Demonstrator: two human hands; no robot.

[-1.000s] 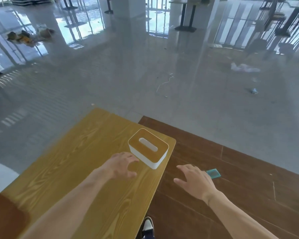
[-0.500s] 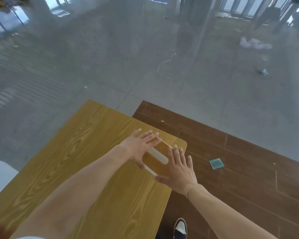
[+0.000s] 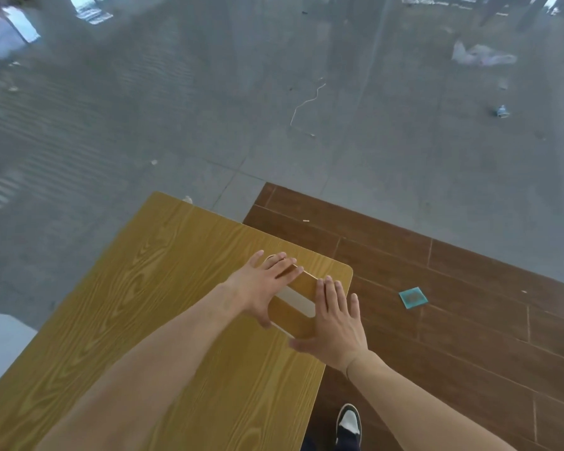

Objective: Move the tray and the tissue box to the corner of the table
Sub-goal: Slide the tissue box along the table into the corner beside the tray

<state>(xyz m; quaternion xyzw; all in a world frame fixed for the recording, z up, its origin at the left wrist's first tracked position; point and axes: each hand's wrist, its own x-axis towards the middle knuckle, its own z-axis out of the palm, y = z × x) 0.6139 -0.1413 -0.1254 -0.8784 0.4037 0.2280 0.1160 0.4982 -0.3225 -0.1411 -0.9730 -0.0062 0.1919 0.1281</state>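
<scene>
My left hand (image 3: 258, 291) and right hand (image 3: 334, 323) are pressed flat against opposite sides of the tissue box (image 3: 295, 296), fingers straight, palms facing each other. The grip is a two-palm clamp, set as narrow as the box. I judge this hold suits the job: the box is too broad for one hand to span, and squeezing both sides lets me slide or lift it without tipping.

The box sits on the worktop (image 3: 163, 320), close to the far right rounded corner and just inside the right edge. Only its wood-toned lid and pale slot show between my hands; the white sides are hidden by my palms. I judge it is nearly where the task wants it, with perhaps a small nudge toward the corner left.

No tray is in view anywhere on the visible worktop, so I cannot tell where it is or whether it has been placed.

Nothing stands between the box and the corner. The risk I see is the edge itself: push too far right and the box goes over onto the brown plank floor (image 3: 453, 304). Down there lie a small teal square (image 3: 413, 297) and my shoe (image 3: 349, 423). Farther off, the grey floor (image 3: 209, 109) carries a white cord (image 3: 306, 104) and crumpled litter (image 3: 482, 55).
</scene>
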